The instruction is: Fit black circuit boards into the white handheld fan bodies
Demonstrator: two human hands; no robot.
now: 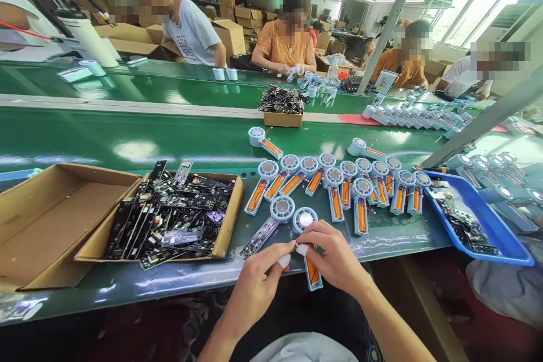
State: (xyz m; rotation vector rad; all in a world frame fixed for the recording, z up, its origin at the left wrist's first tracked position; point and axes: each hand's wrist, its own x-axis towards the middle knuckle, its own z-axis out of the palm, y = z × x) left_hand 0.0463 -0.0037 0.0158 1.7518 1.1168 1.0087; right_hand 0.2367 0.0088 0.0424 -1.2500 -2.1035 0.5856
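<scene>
Together, hands [292,263] grip a round-headed, pale-blue plastic unit [305,219].

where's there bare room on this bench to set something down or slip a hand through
Widest: the green belt behind the board-filled carton, left of the small carton. A narrower strip runs between the right hand and the blue tray, in front of the clustered light-blue units. Crowded: that cluster and around both hands.

The lone view looks forward and down from the head, close above both hands [292,263].
</scene>
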